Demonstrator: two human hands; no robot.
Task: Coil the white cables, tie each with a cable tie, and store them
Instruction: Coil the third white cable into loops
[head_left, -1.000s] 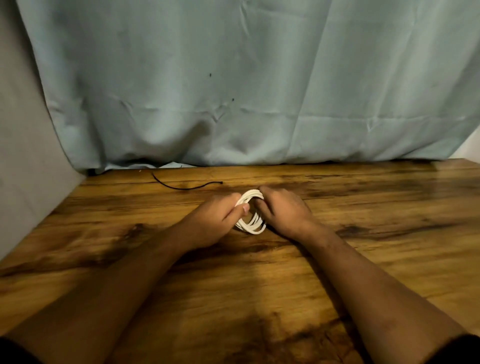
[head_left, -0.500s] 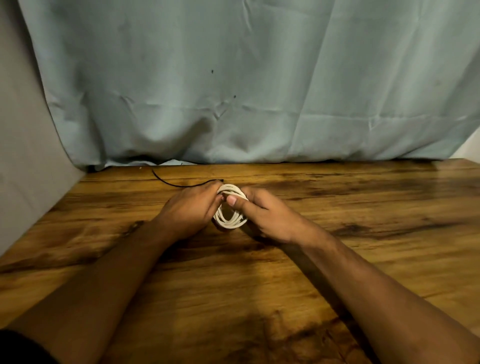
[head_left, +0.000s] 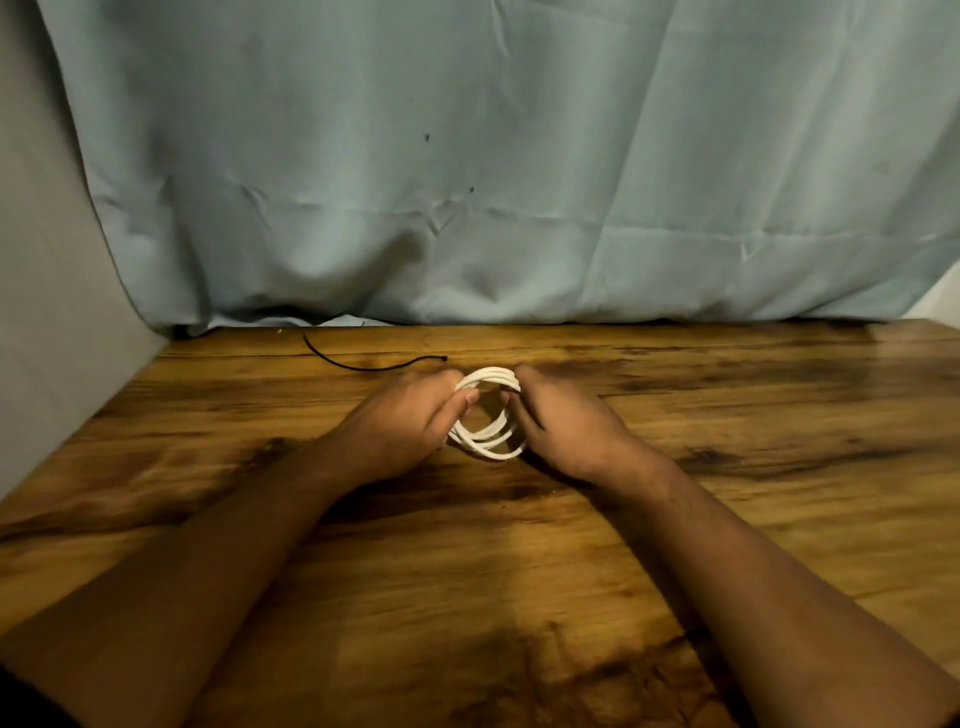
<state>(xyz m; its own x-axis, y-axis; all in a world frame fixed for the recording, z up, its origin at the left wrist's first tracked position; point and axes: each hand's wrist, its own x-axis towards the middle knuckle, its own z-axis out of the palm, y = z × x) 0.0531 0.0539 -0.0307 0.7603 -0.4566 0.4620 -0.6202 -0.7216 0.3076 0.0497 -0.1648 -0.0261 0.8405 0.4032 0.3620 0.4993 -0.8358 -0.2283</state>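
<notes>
While I watch through the head camera, I see the coiled white cable (head_left: 487, 414) held up on edge between both hands over the middle of the brown wooden table (head_left: 727, 467), its lowest loops at or just above the wood. My left hand (head_left: 402, 423) is closed on the left side of the coil, thumb tip pressed against the loops and fingers curled behind them. My right hand (head_left: 563, 423) is closed on the right side, fingers wrapped over the top strands and thumb tucked inside the ring. Several loops lie loosely side by side, spreading a little at the near edge. Just beyond the left hand, on the far part of the table, lies a thin black cable tie (head_left: 374, 362), curved, its head end near the knuckles but apart from them. Behind the table hangs a creased pale blue cloth backdrop (head_left: 493, 182), and a grey wall (head_left: 47, 312) stands at the left.
</notes>
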